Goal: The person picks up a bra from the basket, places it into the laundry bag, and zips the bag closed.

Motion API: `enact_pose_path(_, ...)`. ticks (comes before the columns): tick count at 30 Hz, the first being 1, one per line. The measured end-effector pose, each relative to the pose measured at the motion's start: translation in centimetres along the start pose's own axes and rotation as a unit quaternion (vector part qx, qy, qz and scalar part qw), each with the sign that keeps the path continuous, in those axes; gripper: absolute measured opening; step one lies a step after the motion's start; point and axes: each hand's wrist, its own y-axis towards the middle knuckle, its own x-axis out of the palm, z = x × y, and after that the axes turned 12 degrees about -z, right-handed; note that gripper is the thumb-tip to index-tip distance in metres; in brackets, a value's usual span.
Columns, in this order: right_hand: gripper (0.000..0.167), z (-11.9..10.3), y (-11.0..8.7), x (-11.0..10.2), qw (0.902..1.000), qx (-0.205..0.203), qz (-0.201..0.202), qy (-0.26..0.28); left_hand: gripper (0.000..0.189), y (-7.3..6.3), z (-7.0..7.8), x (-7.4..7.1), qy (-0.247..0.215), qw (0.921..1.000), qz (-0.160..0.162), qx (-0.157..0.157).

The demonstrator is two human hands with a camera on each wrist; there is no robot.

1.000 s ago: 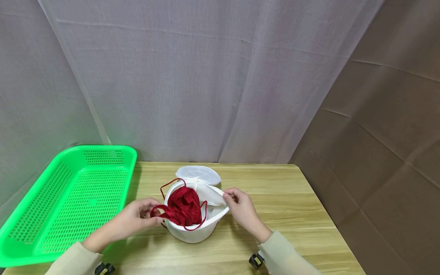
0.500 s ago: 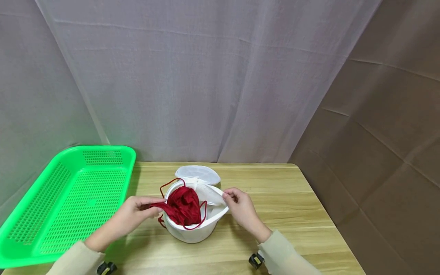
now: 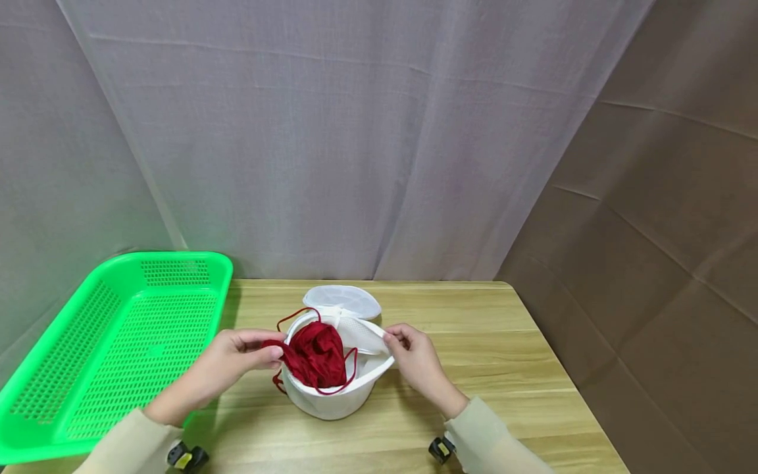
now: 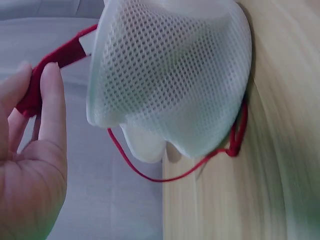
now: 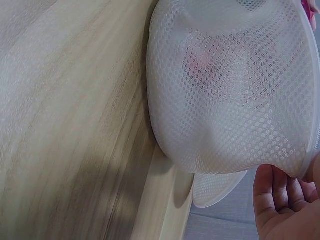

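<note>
A white mesh laundry bag [image 3: 331, 409] stands upright on the table, its round lid [image 3: 343, 301] folded back behind it. Bundled in its mouth is a red garment [image 3: 320, 355] with thin cord straps. My left hand [image 3: 219, 368] pinches a red fabric end of it just outside the left rim; in the left wrist view, thumb and fingers [image 4: 54, 95] close on this band. One strap loop [image 4: 165, 180] hangs down outside the mesh. My right hand [image 3: 417, 365] pinches the right rim, drawing it outward. Red shows faintly through the mesh wall [image 5: 215, 65] in the right wrist view.
A green plastic basket [image 3: 222, 289] with slotted walls lies to the left, near my left forearm. The wooden table [image 3: 503, 368] ends at a grey curtain [image 3: 296, 164] behind and a brown cloth wall [image 3: 663, 263] on the right.
My left hand has shifted its fingers on the red fabric, gathering the loose loop into a pinch and lifting it slightly towards the rim. The right hand stays at the bag's edge.
</note>
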Motion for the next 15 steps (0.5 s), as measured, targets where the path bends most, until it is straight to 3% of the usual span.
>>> enact_pose_path(8,0.007,-0.2,-0.2,-0.1,1.0,-0.003,-0.002,-0.002,0.035,1.2,1.0,1.1,0.006,0.9998,0.015,-0.014)
enact_pose_path(12,0.007,-0.3,-0.2,-0.1,0.9999,0.0,-0.009,-0.004,0.034,2.2,1.6,2.0,0.057,0.9977,0.026,-0.025)
enact_pose_path(15,0.007,-0.4,-0.2,0.0,0.9999,0.004,-0.015,-0.003,0.03,3.1,1.5,2.7,0.105,0.994,0.028,-0.015)
